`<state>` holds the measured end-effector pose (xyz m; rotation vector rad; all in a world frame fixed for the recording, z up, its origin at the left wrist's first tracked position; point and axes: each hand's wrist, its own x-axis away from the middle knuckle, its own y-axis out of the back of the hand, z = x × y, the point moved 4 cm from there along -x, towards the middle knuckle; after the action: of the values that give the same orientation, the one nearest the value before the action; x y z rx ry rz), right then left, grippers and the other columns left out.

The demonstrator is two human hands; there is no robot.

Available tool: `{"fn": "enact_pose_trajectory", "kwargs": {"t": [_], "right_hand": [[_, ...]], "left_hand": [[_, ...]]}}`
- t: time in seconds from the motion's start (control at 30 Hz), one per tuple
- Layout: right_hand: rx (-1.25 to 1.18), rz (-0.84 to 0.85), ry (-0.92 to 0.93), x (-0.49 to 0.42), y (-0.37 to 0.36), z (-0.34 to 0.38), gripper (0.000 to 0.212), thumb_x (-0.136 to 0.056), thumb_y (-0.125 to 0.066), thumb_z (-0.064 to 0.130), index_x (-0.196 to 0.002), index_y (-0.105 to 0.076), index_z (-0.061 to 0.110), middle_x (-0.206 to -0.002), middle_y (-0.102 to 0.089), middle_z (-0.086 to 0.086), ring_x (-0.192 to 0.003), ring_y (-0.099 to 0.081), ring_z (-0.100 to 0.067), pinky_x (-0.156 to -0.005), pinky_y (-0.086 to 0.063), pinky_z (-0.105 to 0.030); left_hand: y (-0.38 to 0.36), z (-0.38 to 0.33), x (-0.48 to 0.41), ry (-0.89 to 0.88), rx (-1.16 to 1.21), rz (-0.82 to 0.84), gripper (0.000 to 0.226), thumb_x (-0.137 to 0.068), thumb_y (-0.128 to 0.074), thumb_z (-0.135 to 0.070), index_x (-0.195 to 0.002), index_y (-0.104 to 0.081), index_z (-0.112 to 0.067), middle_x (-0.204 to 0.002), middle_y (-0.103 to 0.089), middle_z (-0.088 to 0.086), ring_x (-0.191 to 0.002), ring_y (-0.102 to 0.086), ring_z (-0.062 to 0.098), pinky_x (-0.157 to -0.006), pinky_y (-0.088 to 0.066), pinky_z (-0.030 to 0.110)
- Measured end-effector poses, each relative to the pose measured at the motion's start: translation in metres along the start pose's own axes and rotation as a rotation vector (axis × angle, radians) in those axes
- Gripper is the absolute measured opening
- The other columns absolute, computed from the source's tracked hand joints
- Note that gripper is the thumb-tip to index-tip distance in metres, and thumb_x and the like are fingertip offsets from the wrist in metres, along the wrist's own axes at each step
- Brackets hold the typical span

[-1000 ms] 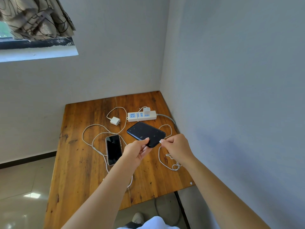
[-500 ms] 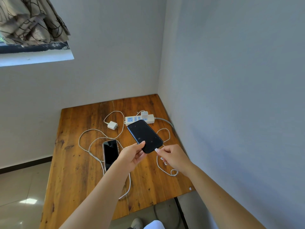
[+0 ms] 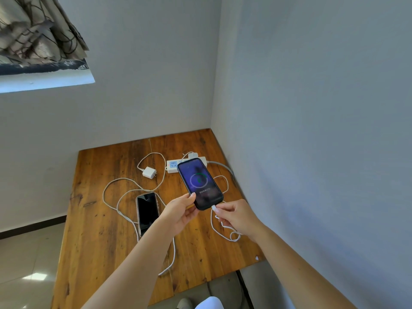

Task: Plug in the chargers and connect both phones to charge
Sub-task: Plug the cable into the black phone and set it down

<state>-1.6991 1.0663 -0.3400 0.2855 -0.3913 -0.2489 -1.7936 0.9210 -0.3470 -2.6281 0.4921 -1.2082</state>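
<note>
My left hand (image 3: 180,214) holds a dark-cased phone (image 3: 199,182) by its lower left corner, lifted above the wooden table (image 3: 107,233). Its screen is lit with a round charging ring. My right hand (image 3: 236,216) pinches the white cable plug (image 3: 214,207), which sits in the phone's bottom port. That cable (image 3: 223,228) loops over the table toward a white charger (image 3: 193,155) seated in the white power strip (image 3: 172,166). A second phone (image 3: 147,211) lies flat with a dark screen. A second white charger (image 3: 149,172) lies loose, its cable (image 3: 118,197) coiled around.
The table stands in a corner, with white walls behind and to the right. The loose cable's free end (image 3: 162,273) lies near the table's front edge. A window with a patterned curtain (image 3: 38,30) is at the upper left. Tiled floor shows on the left.
The dark-cased phone has been turned more upright and lifted, the plug has gone into its bottom port, and its screen has lit up with a charging ring.
</note>
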Motion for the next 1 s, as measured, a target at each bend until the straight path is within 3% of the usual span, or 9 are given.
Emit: {"fn": "enact_pose_trajectory", "kwargs": {"t": [0.23,1.0], "right_hand": [[-0.024,-0.012,-0.021,0.0002,-0.0002,-0.0016,0.011,-0.089,-0.063,0.027,-0.09,-0.074,0.029,-0.078,-0.073,0.0,-0.079,-0.069,-0.02,-0.073,-0.058,-0.027],[-0.048,-0.008,-0.007,0.001,-0.005,0.0016,0.012,-0.089,-0.063,0.027,-0.087,-0.074,0.03,-0.078,-0.073,-0.003,-0.075,-0.067,-0.017,-0.072,-0.057,-0.024]], "left_hand": [[0.0002,0.001,-0.002,0.008,0.015,-0.015,0.027,-0.089,-0.062,-0.016,-0.115,-0.056,-0.012,-0.107,-0.067,0.013,-0.09,-0.067,0.021,-0.052,-0.055,0.023],[0.004,-0.0044,0.001,-0.001,0.007,0.029,0.032,-0.089,-0.061,-0.018,-0.12,-0.055,-0.012,-0.111,-0.065,0.012,-0.098,-0.065,0.022,-0.057,-0.057,0.024]]}}
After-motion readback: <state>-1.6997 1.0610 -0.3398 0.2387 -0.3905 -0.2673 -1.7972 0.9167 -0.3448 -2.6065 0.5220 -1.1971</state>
